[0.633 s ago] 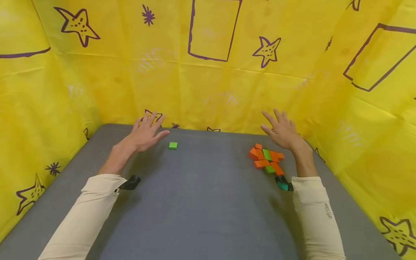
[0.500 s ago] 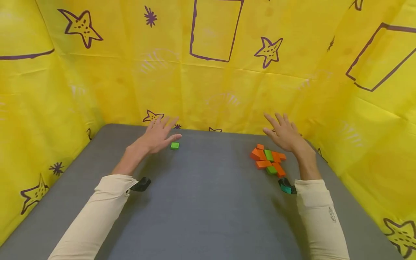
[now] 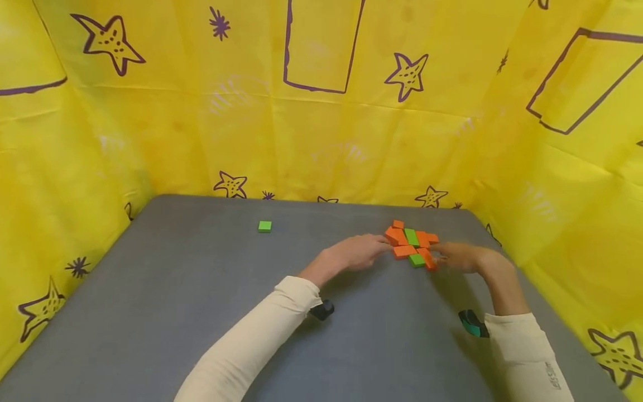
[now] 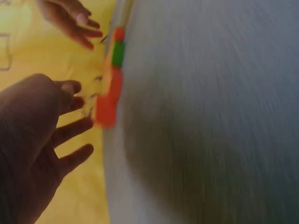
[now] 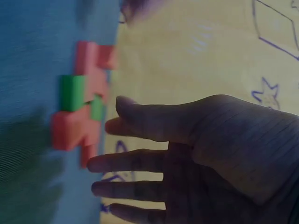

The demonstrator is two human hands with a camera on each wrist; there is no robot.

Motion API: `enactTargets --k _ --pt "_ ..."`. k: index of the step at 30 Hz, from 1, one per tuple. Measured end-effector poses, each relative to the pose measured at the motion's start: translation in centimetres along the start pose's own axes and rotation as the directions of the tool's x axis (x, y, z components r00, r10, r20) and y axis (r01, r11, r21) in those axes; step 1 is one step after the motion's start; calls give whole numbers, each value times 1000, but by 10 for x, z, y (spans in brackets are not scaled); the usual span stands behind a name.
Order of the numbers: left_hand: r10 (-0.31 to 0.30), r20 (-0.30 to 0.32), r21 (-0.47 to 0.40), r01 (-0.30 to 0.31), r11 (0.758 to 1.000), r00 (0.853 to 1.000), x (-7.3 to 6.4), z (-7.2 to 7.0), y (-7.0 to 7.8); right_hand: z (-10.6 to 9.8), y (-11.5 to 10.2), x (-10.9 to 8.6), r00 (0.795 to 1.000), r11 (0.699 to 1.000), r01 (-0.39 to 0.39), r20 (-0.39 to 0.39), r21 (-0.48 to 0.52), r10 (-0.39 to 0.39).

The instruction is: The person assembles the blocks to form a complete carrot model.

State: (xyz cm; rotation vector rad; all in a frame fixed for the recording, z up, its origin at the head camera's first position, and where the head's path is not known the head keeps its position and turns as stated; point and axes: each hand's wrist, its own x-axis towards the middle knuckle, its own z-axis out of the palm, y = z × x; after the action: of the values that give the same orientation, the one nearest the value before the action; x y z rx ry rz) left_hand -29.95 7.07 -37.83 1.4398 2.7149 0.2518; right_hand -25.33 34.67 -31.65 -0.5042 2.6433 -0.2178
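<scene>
A flat cluster of orange blocks (image 3: 404, 252) and green blocks (image 3: 412, 238) lies at the far right of the grey table, pieces placed against one another. At the cluster's left side is my left hand (image 3: 359, 252), its loosely bent fingers near an orange block (image 4: 106, 111). My right hand (image 3: 462, 257) reaches the right side, fingers extended and thumb apart in the right wrist view, close to an orange block (image 5: 88, 156). Neither hand holds anything. Whether fingertips touch the blocks I cannot tell.
One green block (image 3: 264, 226) lies alone near the table's back, left of the cluster. Yellow cloth (image 3: 321, 139) with purple drawings rises behind and along both sides of the grey table (image 3: 176, 290).
My left hand has swung right and nearer, from beside the lone green block to the cluster. My right hand has come down from above and beyond the cluster to its right side.
</scene>
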Motion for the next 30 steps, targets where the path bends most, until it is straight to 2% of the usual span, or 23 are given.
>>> enactTargets --k 3,6,9,11,13,16,18,21,24,27,30 --pt "-52 68 26 50 998 996 16 12 11 12 -1 4 999 1000 28 46 -9 -27" --pt "-86 101 67 79 995 991 21 19 15 20 -3 5 997 999 44 70 9 -45" --pt "-68 47 85 64 994 997 20 20 17 23 -3 -2 997 998 13 77 69 -18" --pt "-34 -15 103 35 994 999 19 17 20 21 -1 -7 998 998 7 54 54 -10" --pt "-9 -49 113 15 993 999 20 14 23 18 2 -10 1000 1000 -8 20 20 8" --pt "2 -21 124 0 992 1000 26 14 25 15 6 -12 999 997 -8 -41 -78 5" --pt "-8 17 133 6 991 1000 28 16 24 16 7 -9 998 996 -17 -56 -91 12" --pt "-33 49 158 24 987 998 27 20 23 20 6 -6 998 996 -12 -62 -84 7" --pt "-67 37 186 59 981 997 23 21 23 23 8 -3 997 997 -2 -73 -77 -3" --pt "-116 36 144 110 983 993 17 15 23 24 10 -4 997 996 3 -78 -94 -10" --pt "-128 40 92 124 988 991 6 6 20 22 8 -5 996 996 8 -87 -93 -16"
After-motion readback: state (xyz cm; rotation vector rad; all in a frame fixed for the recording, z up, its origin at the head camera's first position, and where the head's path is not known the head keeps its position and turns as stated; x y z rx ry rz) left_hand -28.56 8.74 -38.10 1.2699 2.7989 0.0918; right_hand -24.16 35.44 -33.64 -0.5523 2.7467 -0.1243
